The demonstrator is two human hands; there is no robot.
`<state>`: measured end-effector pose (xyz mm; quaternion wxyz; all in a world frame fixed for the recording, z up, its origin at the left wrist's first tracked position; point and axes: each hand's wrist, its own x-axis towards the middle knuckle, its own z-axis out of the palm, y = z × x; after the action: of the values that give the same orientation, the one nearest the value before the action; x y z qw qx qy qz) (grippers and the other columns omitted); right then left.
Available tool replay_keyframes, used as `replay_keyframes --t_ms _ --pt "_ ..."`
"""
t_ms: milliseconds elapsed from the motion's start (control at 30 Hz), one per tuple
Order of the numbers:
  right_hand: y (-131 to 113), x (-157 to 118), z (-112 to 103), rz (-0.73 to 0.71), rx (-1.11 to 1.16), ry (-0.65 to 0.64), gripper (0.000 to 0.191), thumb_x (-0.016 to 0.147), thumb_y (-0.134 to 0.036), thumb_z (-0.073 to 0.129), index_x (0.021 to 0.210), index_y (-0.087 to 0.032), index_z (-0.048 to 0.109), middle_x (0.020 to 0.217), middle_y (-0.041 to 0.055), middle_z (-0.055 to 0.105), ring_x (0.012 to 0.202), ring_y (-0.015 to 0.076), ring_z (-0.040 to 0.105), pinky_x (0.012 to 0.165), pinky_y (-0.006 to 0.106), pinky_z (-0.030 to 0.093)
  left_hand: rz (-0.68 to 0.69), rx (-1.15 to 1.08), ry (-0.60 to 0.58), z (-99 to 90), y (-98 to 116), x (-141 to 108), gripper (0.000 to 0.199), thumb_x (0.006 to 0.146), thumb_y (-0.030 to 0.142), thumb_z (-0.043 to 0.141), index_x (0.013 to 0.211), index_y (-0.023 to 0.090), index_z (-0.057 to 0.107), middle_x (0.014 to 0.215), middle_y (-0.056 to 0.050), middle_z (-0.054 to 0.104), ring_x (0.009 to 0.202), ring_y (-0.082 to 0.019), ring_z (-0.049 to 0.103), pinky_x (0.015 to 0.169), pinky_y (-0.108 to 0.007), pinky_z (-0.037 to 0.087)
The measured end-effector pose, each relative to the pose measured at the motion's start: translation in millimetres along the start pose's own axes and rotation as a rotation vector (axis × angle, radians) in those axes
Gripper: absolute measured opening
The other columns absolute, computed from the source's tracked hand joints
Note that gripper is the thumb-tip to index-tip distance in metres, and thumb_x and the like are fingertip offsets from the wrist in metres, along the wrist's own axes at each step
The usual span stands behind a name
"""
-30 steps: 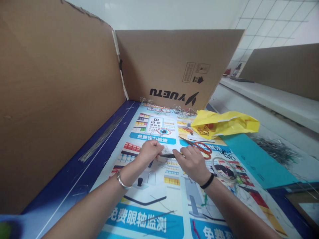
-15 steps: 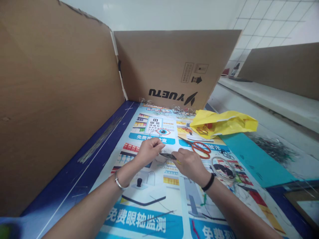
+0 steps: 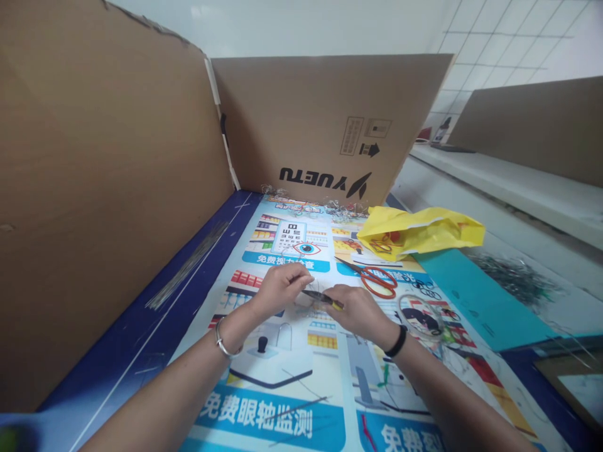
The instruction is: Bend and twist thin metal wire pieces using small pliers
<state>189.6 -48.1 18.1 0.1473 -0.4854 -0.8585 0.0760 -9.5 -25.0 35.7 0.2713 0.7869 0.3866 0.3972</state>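
Near the middle of the printed sheet, my right hand (image 3: 360, 311) is closed around dark-tipped pliers (image 3: 323, 297) with yellow on the handle. The tips point left toward my left hand (image 3: 282, 287), whose thumb and fingers are pinched together. Thin wire shows faintly around the fingertips and pliers, but its shape is too fine to make out. Just beyond my right hand lie scissors with orange-red handles (image 3: 379, 282), their blades pointing up and left.
Cardboard walls (image 3: 325, 125) stand at the back and left. A yellow bag (image 3: 424, 232) lies at the back right. Straight wires (image 3: 188, 263) lie at left, tangled wire (image 3: 513, 279) at right. A coil of clear line (image 3: 421, 319) sits beside my right wrist.
The pliers show more of their yellow handle, and my right hand has shifted slightly around them. My left hand stays pinched in nearly the same place. The whole view has moved slightly.
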Motion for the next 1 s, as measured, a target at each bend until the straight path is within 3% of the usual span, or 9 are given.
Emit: replay_keyframes --t_ms 267,467,600,767,1000 --pt "1.6 1.0 -1.1 -0.013 -0.071 -0.068 0.016 0.083 -0.033 0.051 0.082 -0.022 0.062 0.079 0.0013 0.065 0.073 0.0150 0.059 0.060 0.023 0.034 0.025 0.052 -0.016 5.8 -3.9 -1.5 0.020 0.083 0.027 0.049 0.067 0.019 0.058 0.066 0.000 0.060 0.063 -0.011 0.053 0.062 -0.022 0.038" --pt "13.7 2.4 -4.9 0.023 -0.122 0.007 0.017 0.082 -0.033 0.051 0.086 -0.021 0.063 0.082 0.0048 0.062 0.078 0.0182 0.057 0.063 0.026 0.036 -0.158 0.040 0.166 2.7 -18.0 2.9 0.022 0.083 0.032 0.048 0.069 0.018 0.057 0.061 0.003 0.057 0.060 -0.011 0.052 0.060 -0.021 0.039" --pt "21.5 5.8 -3.9 0.116 0.177 0.104 0.021 0.081 -0.038 0.053 0.085 -0.019 0.062 0.077 0.0034 0.062 0.072 0.0171 0.056 0.063 0.026 0.039 -0.175 0.135 0.190 4.8 -23.4 3.0 0.022 0.083 0.033 0.049 0.070 0.019 0.058 0.063 0.002 0.059 0.061 -0.011 0.053 0.059 -0.020 0.039" --pt "13.1 8.8 3.3 0.107 0.609 0.188 0.024 0.078 -0.038 0.056 0.092 -0.019 0.061 0.082 0.0024 0.063 0.072 0.0161 0.056 0.061 0.025 0.042 -0.021 0.281 0.069 17.2 -13.1 -1.8 0.015 0.083 0.026 0.050 0.077 0.020 0.063 0.073 0.001 0.066 0.069 -0.012 0.058 0.064 -0.022 0.040" --pt "1.6 10.2 0.8 0.153 0.807 0.226 0.014 0.076 -0.031 0.057 0.074 -0.017 0.059 0.067 -0.0014 0.056 0.064 0.0123 0.050 0.060 0.025 0.039 0.034 0.225 -0.037 22.9 -10.5 -5.2 0.015 0.084 0.025 0.049 0.080 0.020 0.063 0.074 0.000 0.066 0.069 -0.012 0.058 0.063 -0.022 0.041"
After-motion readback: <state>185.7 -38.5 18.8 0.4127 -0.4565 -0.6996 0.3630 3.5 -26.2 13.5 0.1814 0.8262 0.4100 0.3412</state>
